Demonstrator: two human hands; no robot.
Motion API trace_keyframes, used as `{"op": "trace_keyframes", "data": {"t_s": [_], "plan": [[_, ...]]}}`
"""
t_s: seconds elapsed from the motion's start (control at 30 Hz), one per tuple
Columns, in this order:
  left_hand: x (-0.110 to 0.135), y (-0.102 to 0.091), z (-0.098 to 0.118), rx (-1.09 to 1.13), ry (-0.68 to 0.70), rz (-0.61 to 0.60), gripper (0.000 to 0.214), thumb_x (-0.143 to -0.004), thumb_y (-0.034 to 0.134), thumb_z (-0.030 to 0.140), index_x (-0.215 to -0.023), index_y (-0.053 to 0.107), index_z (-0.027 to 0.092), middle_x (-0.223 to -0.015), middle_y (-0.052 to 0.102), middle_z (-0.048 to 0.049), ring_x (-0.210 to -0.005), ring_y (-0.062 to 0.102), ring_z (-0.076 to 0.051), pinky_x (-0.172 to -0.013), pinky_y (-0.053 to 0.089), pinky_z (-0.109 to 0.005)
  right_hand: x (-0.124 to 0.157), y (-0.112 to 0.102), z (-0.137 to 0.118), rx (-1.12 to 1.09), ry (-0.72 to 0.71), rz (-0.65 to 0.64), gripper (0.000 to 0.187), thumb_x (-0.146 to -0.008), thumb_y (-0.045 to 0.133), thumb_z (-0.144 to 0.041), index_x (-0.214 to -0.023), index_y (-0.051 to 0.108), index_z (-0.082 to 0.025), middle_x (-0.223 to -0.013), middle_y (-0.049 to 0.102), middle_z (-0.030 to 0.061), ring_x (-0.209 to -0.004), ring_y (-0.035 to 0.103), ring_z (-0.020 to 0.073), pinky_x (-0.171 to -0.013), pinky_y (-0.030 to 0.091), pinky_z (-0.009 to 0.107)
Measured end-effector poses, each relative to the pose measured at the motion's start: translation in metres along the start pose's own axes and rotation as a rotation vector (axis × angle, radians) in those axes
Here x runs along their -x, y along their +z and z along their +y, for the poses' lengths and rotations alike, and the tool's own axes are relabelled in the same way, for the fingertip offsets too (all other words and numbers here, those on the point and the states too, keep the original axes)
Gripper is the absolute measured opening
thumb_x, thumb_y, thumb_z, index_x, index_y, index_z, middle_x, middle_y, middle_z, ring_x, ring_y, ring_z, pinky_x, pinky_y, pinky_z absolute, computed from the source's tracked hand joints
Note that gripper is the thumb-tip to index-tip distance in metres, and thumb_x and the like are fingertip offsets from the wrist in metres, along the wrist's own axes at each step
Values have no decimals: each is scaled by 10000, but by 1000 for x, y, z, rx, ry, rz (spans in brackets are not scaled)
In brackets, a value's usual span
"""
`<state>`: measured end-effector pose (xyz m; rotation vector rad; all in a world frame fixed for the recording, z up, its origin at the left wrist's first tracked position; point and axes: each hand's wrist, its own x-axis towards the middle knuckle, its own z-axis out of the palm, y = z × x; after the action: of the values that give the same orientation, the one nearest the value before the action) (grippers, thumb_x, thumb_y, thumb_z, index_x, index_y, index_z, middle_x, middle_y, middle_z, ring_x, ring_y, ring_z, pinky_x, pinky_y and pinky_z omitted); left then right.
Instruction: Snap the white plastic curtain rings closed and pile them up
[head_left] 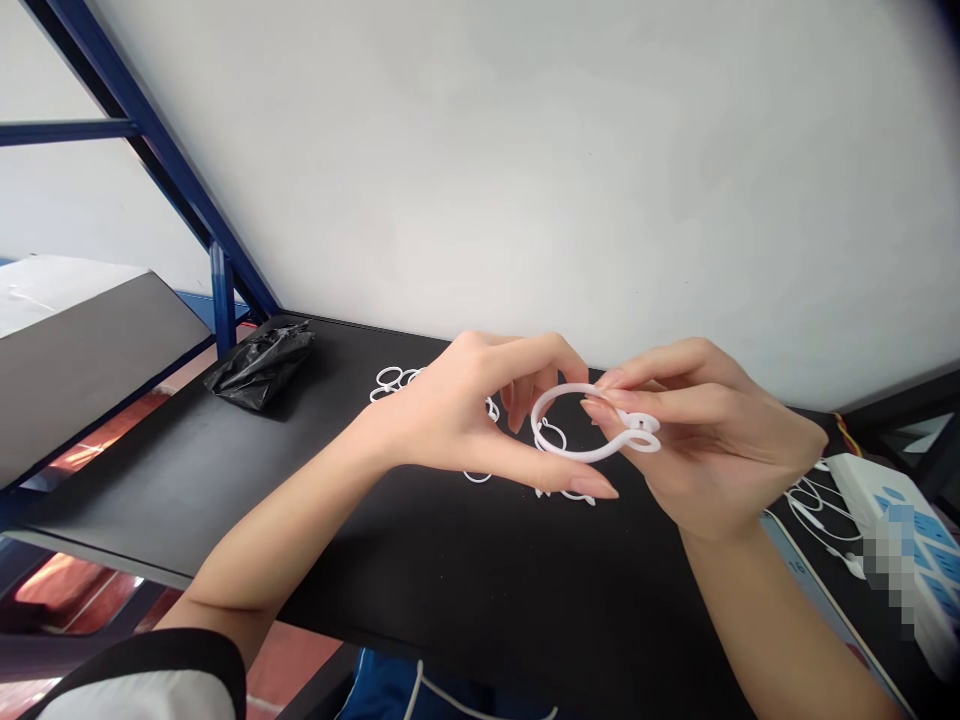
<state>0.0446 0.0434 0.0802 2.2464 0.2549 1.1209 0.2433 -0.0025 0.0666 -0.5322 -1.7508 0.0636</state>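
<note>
A white plastic ring (541,412) with two small looped ends is held up above the black tabletop. Its looped ends point to the right, near my right palm. My right hand (720,440) pinches the ring's upper side between thumb and fingers, close to those ends. Curved around the ring's left side, my left hand (480,405) has its thumb along the lower edge and its index finger at the top. More white rings (390,378) lie on the table behind and below my hands, partly hidden by them.
On the black table (442,580) a crumpled black plastic bag (262,365) lies at the left. To the right are a white power strip (862,500), white earphones (825,520) and a flat light-blue item (806,575). A blue metal frame (172,170) stands against the white wall (487,180).
</note>
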Motion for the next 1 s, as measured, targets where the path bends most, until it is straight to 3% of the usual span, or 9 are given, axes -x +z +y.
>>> {"op": "trace_keyframes", "data": {"t_s": [0.33, 0.63, 0.8, 0.93, 1.0], "plan": [[-3, -1, 0, 27, 41, 9, 346, -782, 784, 300, -1004, 565, 149, -667, 575, 63, -564, 517, -46, -558, 449, -170, -3, 3, 1, -18, 27, 42, 446, -742, 734, -7, -1092, 745, -284, -986, 747, 30, -790, 708, 206, -612, 600, 384], [-1, -1, -1, -51, 39, 7, 450, -778, 798, 362, -1075, 534, 151, -692, 554, 60, -583, 530, -59, -578, 484, -191, -6, 3, 7, -51, -75, 133, 361, -771, 619, 26, -985, 762, -227, -869, 743, 39, -682, 666, 173, -476, 509, 316], [1, -1, -3, -113, 35, 33, 465, -777, 789, 422, -1085, 540, 177, -725, 601, 42, -595, 563, -73, -569, 491, -197, -12, -11, 5, -41, -11, 25, 334, -803, 624, -28, -982, 763, -273, -757, 723, 16, -620, 645, 191, -461, 484, 342], [1, -1, -2, -132, 53, 60, 451, -775, 789, 426, -1067, 555, 174, -690, 587, 52, -574, 556, -69, -557, 483, -196, -17, -23, -2, -64, 83, -162, 402, -752, 683, 0, -1043, 751, -268, -725, 720, 11, -616, 654, 195, -487, 509, 349], [1, -1, -3, -135, 70, 68, 454, -771, 794, 416, -1073, 561, 170, -706, 602, 44, -582, 562, -69, -558, 483, -195, -18, -25, -5, -71, 101, -192, 440, -718, 731, 1, -1059, 749, -277, -710, 721, 4, -613, 662, 197, -493, 524, 350]]}}
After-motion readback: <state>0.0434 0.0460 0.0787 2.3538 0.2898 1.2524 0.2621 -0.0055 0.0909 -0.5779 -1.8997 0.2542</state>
